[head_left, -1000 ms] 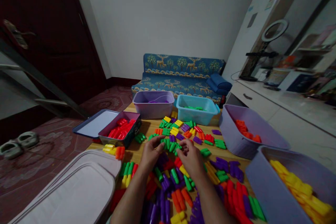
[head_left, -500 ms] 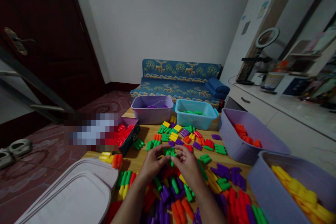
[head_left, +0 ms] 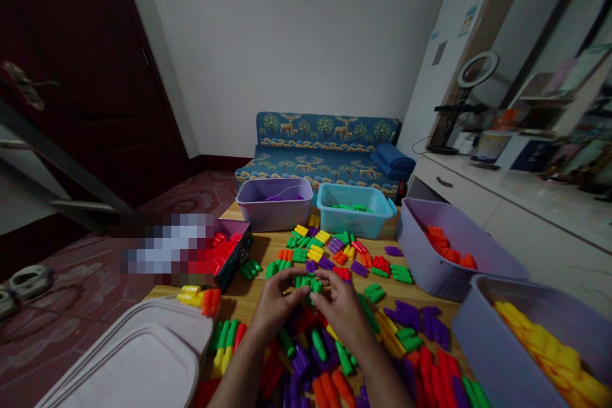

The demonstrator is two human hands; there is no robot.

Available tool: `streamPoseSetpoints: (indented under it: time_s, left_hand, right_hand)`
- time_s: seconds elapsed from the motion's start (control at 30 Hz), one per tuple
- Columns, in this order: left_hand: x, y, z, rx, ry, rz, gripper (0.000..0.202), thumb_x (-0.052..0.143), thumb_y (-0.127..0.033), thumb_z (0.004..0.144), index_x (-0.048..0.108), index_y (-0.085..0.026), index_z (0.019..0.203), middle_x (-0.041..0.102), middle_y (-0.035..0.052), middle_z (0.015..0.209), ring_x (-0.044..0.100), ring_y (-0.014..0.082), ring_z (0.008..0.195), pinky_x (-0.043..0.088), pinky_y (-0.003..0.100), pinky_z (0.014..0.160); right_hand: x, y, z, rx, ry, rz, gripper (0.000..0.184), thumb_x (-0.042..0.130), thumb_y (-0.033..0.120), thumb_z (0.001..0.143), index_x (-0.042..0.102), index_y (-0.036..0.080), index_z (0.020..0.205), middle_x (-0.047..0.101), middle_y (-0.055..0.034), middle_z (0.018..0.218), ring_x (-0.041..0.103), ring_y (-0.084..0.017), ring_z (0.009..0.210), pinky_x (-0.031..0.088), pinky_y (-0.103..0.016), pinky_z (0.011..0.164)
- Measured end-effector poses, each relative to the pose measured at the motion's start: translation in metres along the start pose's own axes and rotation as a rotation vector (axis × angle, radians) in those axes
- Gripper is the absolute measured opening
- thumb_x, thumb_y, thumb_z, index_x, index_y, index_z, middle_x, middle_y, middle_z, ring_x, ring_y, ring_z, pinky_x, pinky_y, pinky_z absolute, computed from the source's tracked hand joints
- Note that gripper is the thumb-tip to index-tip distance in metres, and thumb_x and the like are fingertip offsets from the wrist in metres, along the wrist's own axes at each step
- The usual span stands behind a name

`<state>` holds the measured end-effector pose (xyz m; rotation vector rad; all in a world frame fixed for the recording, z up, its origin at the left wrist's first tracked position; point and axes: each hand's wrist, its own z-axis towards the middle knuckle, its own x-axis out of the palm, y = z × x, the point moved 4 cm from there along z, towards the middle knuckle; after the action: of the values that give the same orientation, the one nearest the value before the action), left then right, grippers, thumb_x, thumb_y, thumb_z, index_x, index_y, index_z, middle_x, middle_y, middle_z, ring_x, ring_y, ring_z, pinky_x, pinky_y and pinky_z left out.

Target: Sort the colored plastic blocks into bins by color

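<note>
My left hand [head_left: 276, 303] and my right hand [head_left: 340, 303] meet over a wooden table [head_left: 248, 296], fingers pinched together on a cluster of green blocks [head_left: 307, 283] held between them. Under and around my wrists lies a dense scatter of loose blocks [head_left: 335, 344] in green, purple, red, orange and yellow. More block clusters [head_left: 329, 247] lie farther out on the table.
A purple bin [head_left: 275, 204] and a teal bin [head_left: 356, 209] stand at the table's far edge. A purple bin with orange blocks [head_left: 449, 247] and one with yellow blocks [head_left: 540, 338] stand on the right. A red-block box [head_left: 229, 248] and a white case [head_left: 124, 357] are left.
Both hands closed in from apart and now grip the green blocks together, slightly lifted. The view tilted up a little.
</note>
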<state>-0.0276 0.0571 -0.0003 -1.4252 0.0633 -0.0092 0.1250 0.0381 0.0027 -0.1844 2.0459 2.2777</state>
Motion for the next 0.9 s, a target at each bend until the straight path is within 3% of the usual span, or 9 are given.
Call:
streamPoseSetpoints:
  time_s: [0.2,0.43,0.57,0.9]
  left_hand:
    - [-0.001,0.001,0.000,0.012,0.014,0.031,0.038,0.077,-0.034,0.064,0.071,-0.016,0.096,0.073,0.0083,0.096,0.066,0.0240,0.091,0.050,0.032,0.083]
    - [0.002,-0.001,-0.001,-0.011,0.106,-0.065,0.049,0.080,-0.036,0.063,0.068,-0.017,0.107,0.072,0.0089,0.105,0.067,0.0240,0.094,0.052,0.031,0.081]
    - [0.002,-0.001,-0.002,-0.041,0.111,-0.061,0.053,0.081,-0.036,0.062,0.067,-0.015,0.109,0.073,0.0085,0.098,0.067,0.0230,0.088,0.053,0.029,0.072]
    - [0.003,0.000,-0.003,-0.052,0.100,-0.069,0.052,0.084,-0.033,0.057,0.068,-0.014,0.103,0.073,0.0068,0.089,0.066,0.0203,0.081,0.053,0.028,0.071]
  right_hand:
    - [0.000,0.003,0.000,-0.002,0.010,-0.030,0.036,0.059,0.025,0.072,0.061,0.019,0.108,0.070,-0.0057,0.095,0.068,-0.021,0.083,0.055,-0.032,0.074]
    - [-0.005,0.004,0.001,0.025,-0.021,-0.032,0.034,0.058,0.028,0.073,0.061,0.019,0.106,0.071,-0.0054,0.088,0.069,-0.021,0.078,0.055,-0.032,0.069]
    - [-0.008,0.004,0.001,0.009,-0.032,-0.076,0.034,0.058,0.029,0.074,0.061,0.019,0.106,0.070,-0.0049,0.087,0.068,-0.021,0.078,0.054,-0.031,0.069]
    - [-0.010,0.010,-0.002,0.003,-0.077,-0.114,0.024,0.059,0.028,0.072,0.061,0.020,0.094,0.061,0.0018,0.065,0.057,-0.015,0.057,0.047,-0.026,0.055]
